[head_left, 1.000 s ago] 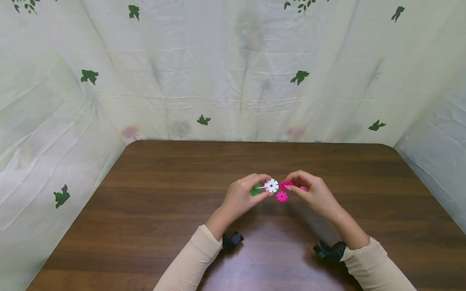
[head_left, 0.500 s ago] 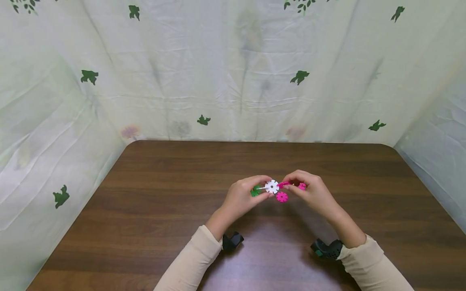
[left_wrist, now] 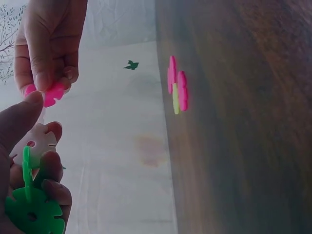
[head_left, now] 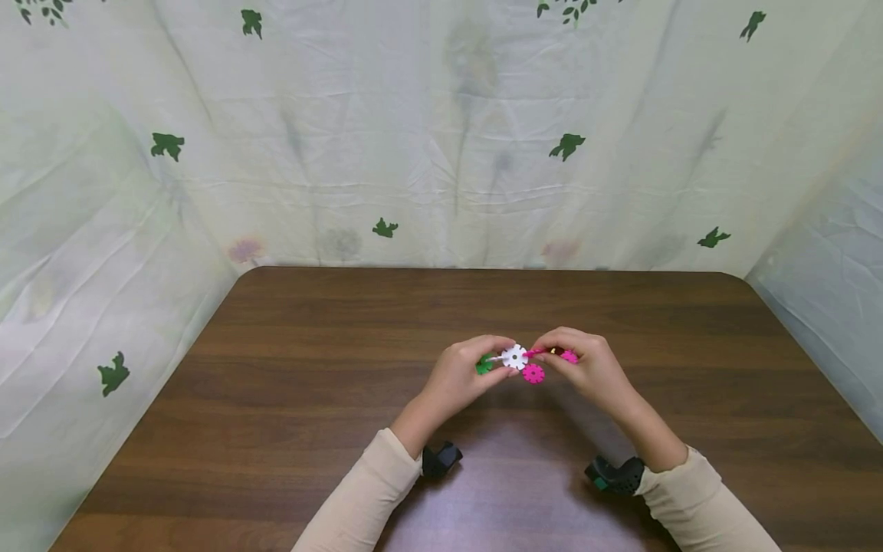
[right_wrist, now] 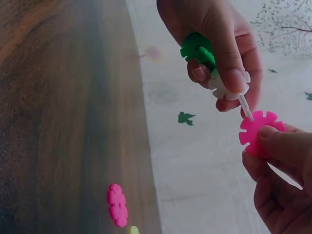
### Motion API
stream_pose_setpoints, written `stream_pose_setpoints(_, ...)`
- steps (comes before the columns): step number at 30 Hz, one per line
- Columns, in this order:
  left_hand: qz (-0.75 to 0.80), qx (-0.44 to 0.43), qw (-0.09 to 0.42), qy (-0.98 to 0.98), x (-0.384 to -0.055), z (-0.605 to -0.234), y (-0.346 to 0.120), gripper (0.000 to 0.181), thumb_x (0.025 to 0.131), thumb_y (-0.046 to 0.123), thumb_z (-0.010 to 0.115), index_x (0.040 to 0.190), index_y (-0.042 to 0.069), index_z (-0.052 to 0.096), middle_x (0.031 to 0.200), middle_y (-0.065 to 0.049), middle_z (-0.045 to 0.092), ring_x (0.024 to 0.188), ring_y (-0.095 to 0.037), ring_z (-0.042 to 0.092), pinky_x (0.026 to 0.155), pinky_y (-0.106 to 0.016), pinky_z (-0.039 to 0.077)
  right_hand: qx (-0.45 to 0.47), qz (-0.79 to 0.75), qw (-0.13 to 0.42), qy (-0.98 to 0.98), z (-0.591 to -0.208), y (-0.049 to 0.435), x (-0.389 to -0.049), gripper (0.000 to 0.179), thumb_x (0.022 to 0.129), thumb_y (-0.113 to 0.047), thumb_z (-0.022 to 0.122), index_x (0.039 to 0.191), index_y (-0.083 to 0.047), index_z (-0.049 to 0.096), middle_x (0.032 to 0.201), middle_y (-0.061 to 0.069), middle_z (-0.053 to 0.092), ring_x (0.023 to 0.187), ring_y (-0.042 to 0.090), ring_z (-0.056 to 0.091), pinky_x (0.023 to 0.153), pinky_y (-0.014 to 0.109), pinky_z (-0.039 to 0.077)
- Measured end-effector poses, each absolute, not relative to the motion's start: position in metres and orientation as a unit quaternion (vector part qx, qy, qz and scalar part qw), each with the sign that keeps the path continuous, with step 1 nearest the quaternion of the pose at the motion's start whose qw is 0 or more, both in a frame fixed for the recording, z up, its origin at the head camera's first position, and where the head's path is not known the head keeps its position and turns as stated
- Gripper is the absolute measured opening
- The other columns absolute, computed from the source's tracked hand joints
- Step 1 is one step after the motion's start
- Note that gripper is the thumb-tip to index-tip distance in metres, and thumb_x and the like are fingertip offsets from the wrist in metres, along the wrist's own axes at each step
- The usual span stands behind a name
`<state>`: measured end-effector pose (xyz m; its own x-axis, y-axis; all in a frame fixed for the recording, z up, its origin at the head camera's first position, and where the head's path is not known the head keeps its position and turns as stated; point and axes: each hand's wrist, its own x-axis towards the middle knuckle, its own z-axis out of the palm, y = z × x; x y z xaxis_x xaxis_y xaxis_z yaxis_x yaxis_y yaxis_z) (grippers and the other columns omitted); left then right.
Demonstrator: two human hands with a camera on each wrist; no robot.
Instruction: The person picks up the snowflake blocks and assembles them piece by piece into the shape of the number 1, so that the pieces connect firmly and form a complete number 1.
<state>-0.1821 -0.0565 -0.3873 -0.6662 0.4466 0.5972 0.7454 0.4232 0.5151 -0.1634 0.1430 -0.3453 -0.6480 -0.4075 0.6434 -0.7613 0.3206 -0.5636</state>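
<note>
My left hand [head_left: 455,376] grips a chain of notched plastic discs: a green disc [left_wrist: 34,212] linked to white ones, with a white disc [head_left: 514,356] facing up. Across from it, my right hand [head_left: 589,368] pinches a pink notched disc [right_wrist: 256,129] between thumb and fingers. In the head view this pink disc is seen nearly edge-on. Its rim meets a thin, edge-on white disc [right_wrist: 245,106] in the right wrist view; how deep the slots engage I cannot tell. Both hands are held above the table.
On the brown table [head_left: 310,368] lie a loose pink disc [head_left: 533,373], another pink disc [head_left: 569,356] and a yellow disc [left_wrist: 176,100], partly hidden by the right hand in the head view. A pale printed curtain [head_left: 441,153] stands behind the table.
The right hand has moved slightly left and turned its pink disc from face-on to edge-on, bringing it against the white piece. The left hand stays nearly still.
</note>
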Motion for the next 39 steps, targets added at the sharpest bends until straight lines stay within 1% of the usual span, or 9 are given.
stream_pose_setpoints(3,-0.403,-0.357,0.184,-0.822,-0.182,-0.388,-0.056,0.029,0.074,0.017,0.074,0.099,0.006,0.065,0.095,-0.002,0.065,0.084,-0.010,0.060,0.073,-0.020,0.045,0.368,0.456,0.195,-0.786,-0.348,0.144,-0.165,0.020,0.066,0.015,0.069,0.080,0.001,0.065,0.077,0.010,0.063,0.064,0.017,0.054,0.052,0.021,0.041)
stream_pose_setpoints(9,-0.415,-0.353,0.166,-0.822,-0.181,-0.389,-0.054,0.028,0.076,0.018,0.073,0.100,0.005,0.065,0.096,-0.002,0.065,0.085,-0.011,0.060,0.074,-0.021,0.045,0.360,0.482,0.179,-0.778,-0.353,0.145,-0.166,0.020,0.068,0.016,0.067,0.081,0.001,0.064,0.078,0.010,0.063,0.062,0.015,0.051,0.052,0.019,0.040)
stream_pose_setpoints(13,-0.419,-0.356,0.157,-0.820,-0.181,-0.389,-0.054,0.028,0.076,0.018,0.073,0.100,0.006,0.064,0.096,-0.001,0.065,0.086,-0.009,0.059,0.075,-0.020,0.045,0.358,0.485,0.168,-0.780,-0.355,0.145,-0.166,0.018,0.070,0.015,0.067,0.081,0.001,0.064,0.079,0.011,0.063,0.062,0.017,0.052,0.052,0.020,0.040)
stream_pose_setpoints(18,-0.427,-0.357,0.148,-0.817,-0.182,-0.389,-0.055,0.026,0.076,0.016,0.073,0.099,0.006,0.065,0.094,-0.001,0.065,0.083,-0.007,0.058,0.073,-0.019,0.045,0.345,0.499,0.140,-0.782,-0.355,0.145,-0.166,0.015,0.072,0.012,0.066,0.083,0.001,0.065,0.080,0.011,0.063,0.064,0.018,0.051,0.053,0.020,0.040)
stream_pose_setpoints(23,-0.409,-0.354,0.153,-0.827,-0.182,-0.387,-0.057,0.028,0.076,0.020,0.073,0.100,0.008,0.065,0.094,0.001,0.065,0.083,-0.007,0.058,0.073,-0.020,0.045,0.316,0.506,0.100,-0.797,-0.350,0.148,-0.165,0.016,0.075,0.007,0.067,0.089,-0.001,0.064,0.083,0.009,0.062,0.065,0.017,0.051,0.054,0.024,0.044)
stream_pose_setpoints(27,-0.395,-0.354,0.153,-0.834,-0.183,-0.386,-0.058,0.030,0.075,0.023,0.073,0.100,0.009,0.066,0.094,0.002,0.065,0.084,-0.008,0.057,0.074,-0.021,0.044,0.296,0.511,0.077,-0.803,-0.346,0.151,-0.163,0.020,0.075,0.009,0.066,0.093,0.000,0.062,0.086,0.009,0.061,0.067,0.021,0.055,0.054,0.029,0.048)
stream_pose_setpoints(34,-0.397,-0.356,0.139,-0.834,-0.182,-0.386,-0.059,0.031,0.077,0.024,0.072,0.103,0.009,0.065,0.098,0.001,0.065,0.088,-0.007,0.058,0.076,-0.020,0.044,0.299,0.507,0.072,-0.805,-0.348,0.153,-0.165,0.016,0.076,0.010,0.065,0.089,0.001,0.062,0.082,0.009,0.061,0.063,0.024,0.053,0.052,0.027,0.046)
stream_pose_setpoints(39,-0.389,-0.354,0.139,-0.839,-0.180,-0.384,-0.058,0.036,0.078,0.026,0.071,0.109,0.011,0.063,0.105,0.003,0.062,0.095,-0.006,0.056,0.080,-0.020,0.043,0.285,0.515,0.064,-0.806,-0.363,0.157,-0.175,0.016,0.077,0.006,0.065,0.091,-0.003,0.063,0.082,0.007,0.062,0.062,0.027,0.054,0.053,0.026,0.045)
